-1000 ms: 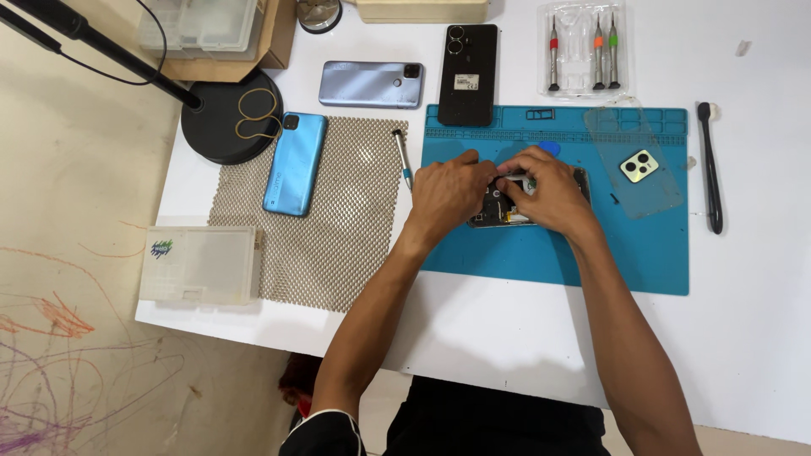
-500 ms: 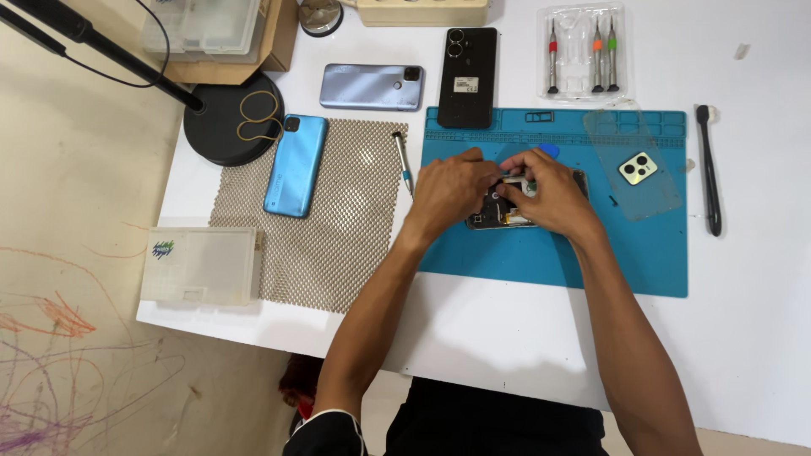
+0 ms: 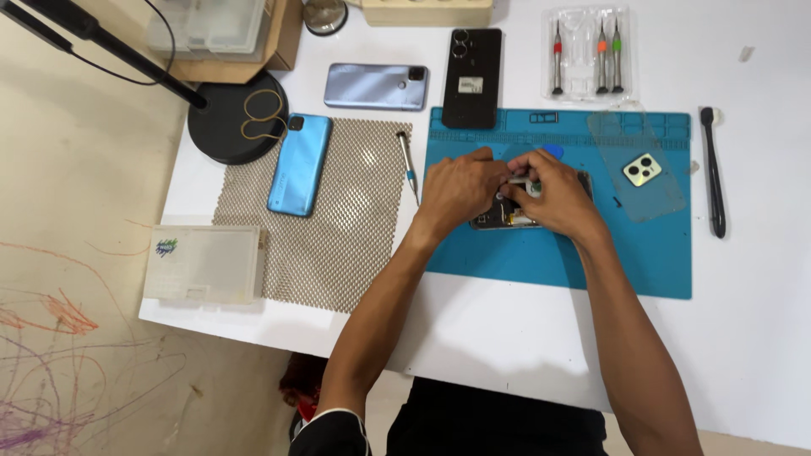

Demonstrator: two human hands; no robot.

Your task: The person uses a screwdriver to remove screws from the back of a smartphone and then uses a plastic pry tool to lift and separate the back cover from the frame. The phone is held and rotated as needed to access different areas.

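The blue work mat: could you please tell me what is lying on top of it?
On the blue work mat: an opened phone under both hands, left hand, right hand, plus a clear cover. The hands hide the phone's middle.

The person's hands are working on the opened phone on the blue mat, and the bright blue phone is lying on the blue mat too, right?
Not quite. Both hands, left hand and right hand, are on the opened phone on the blue mat, but the head view shows the bright blue phone lying on the mesh mat.
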